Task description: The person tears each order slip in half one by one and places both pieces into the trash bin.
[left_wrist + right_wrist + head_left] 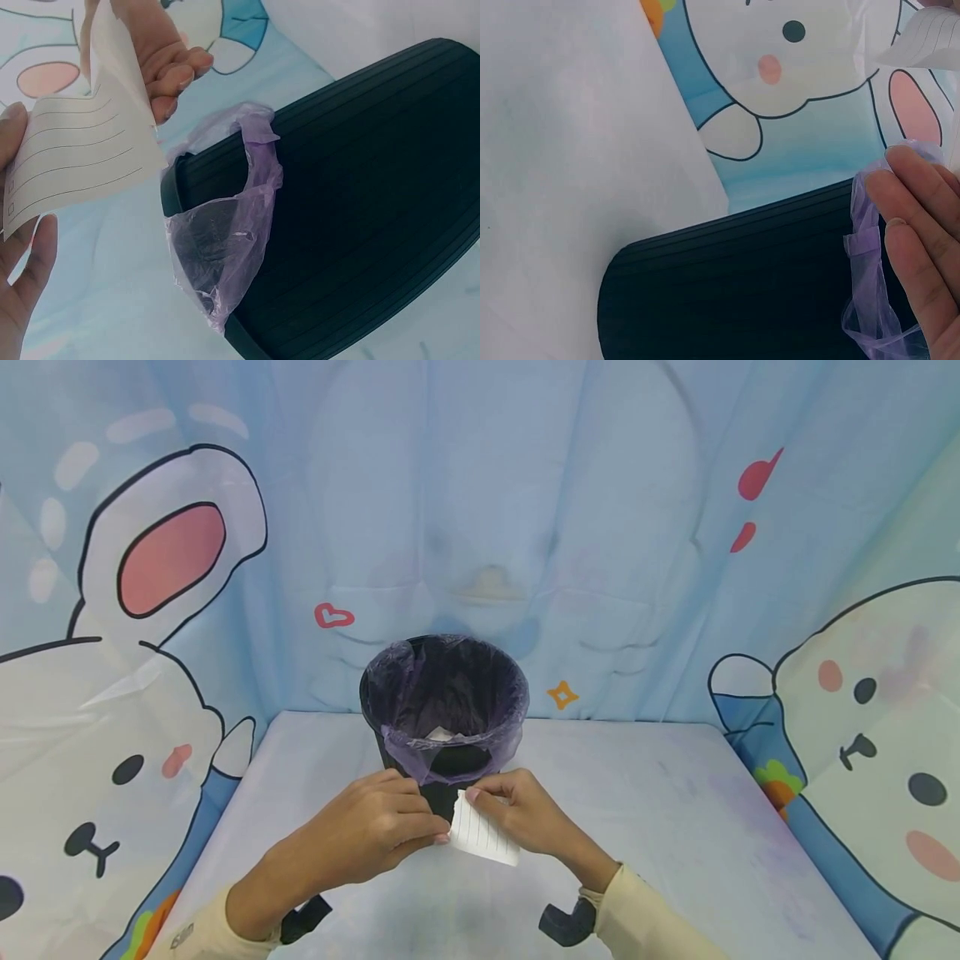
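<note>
A white lined sheet of paper (483, 835) is held between both hands, in front of a black trash bin (438, 802). My left hand (382, 822) pinches its left edge, and my right hand (528, 814) grips the other side with the thumb on top. Seen from the left wrist, the paper (82, 157) bends sharply, with a notch in its edge between the hands. The right hand's other fingers (922, 232) extend past the bin's rim in the right wrist view. A purple plastic bag (450, 752) lines the bin and folds over the rim.
Inside the bin lies a white scrap (441, 735). The bin stands on a white table (637, 827), near its back edge. Behind it hangs a light blue curtain (487, 485) printed with cartoon animals. A black strap piece (567, 924) shows under the right wrist.
</note>
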Motion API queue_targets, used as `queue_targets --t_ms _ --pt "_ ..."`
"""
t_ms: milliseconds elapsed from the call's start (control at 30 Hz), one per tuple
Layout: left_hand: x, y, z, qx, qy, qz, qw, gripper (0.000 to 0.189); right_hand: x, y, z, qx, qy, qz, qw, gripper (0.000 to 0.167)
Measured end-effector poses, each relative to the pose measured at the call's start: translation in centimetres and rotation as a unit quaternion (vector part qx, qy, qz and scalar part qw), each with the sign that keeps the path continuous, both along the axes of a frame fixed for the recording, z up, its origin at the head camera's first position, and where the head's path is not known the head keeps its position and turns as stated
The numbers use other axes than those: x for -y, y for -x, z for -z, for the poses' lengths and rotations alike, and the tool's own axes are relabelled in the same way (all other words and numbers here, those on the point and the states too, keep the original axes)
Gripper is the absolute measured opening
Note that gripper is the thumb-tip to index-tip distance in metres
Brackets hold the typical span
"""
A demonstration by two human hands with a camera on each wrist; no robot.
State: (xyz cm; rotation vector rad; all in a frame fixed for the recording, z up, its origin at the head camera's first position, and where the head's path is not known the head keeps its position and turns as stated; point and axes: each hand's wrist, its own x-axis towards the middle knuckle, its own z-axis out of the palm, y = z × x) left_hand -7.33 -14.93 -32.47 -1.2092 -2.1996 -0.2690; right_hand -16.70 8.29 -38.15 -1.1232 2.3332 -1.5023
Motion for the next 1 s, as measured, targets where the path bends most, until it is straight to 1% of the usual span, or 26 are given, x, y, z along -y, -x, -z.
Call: queue_targets --t_ms 267,533,833,1000 --pt "-0.07 -0.09 -0.09 -0.001 -0.004 0.003 1.0 0.01 -0.17 0.27 0.22 0.002 0.003 0.003 1.0 0.019" --pt "-0.13 -0.21 -0.2 -0.003 0.001 0.001 1.0 0.01 -0.41 0.41 0.13 0.006 -0.009 0.012 0.9999 0.021" --pt "-0.14 -0.22 -0.24 -0.01 -0.007 0.009 0.9999 0.011 -0.5 0.62 0.17 0.016 -0.013 0.013 0.9997 0.022" --pt "-0.15 -0.29 -0.36 -0.014 -0.005 0.01 0.9998 0.012 -0.59 0.8 0.36 0.014 -0.011 0.015 0.9997 0.023"
